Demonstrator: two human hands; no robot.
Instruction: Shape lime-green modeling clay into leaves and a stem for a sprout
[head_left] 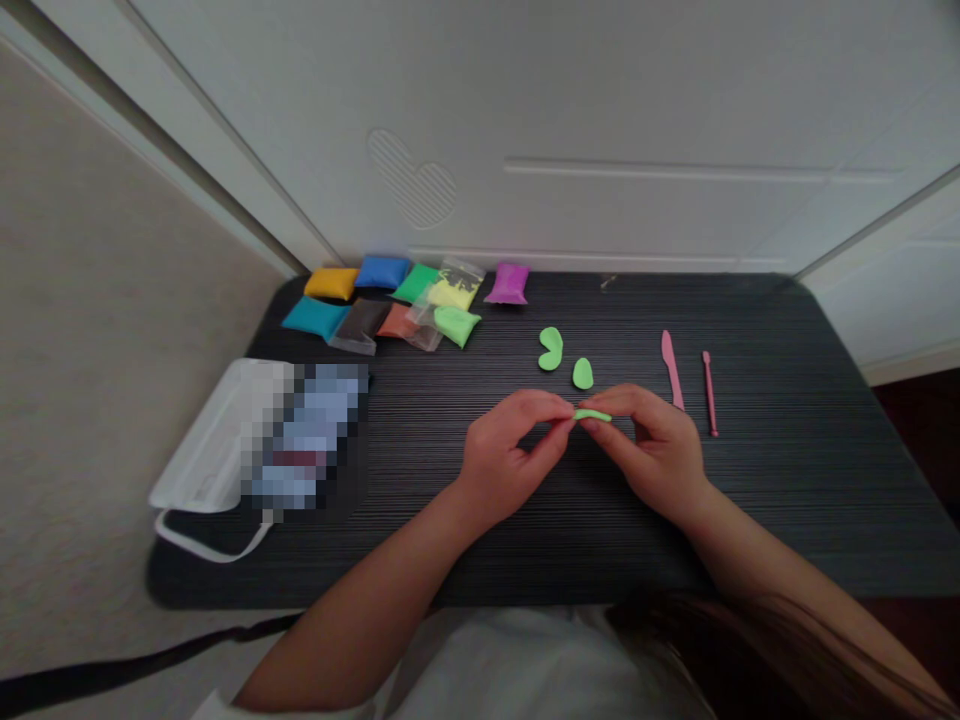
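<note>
Both hands meet over the middle of the dark table (787, 480). A small flattened strip of green clay (592, 414) is pinched between my left hand (510, 450) and my right hand (652, 445), thumbs and forefingers closed on its two ends. Just beyond the hands lie two flat green clay pieces: a curved, heart-like one (551, 348) and a small oval one (583, 373).
Several small bags of coloured clay (397, 300) lie at the back left, a purple bag (508, 283) apart from them. A pink plastic knife (672, 368) and a pink stick tool (709, 391) lie to the right. A white lidded container (210, 440) sits at the left edge.
</note>
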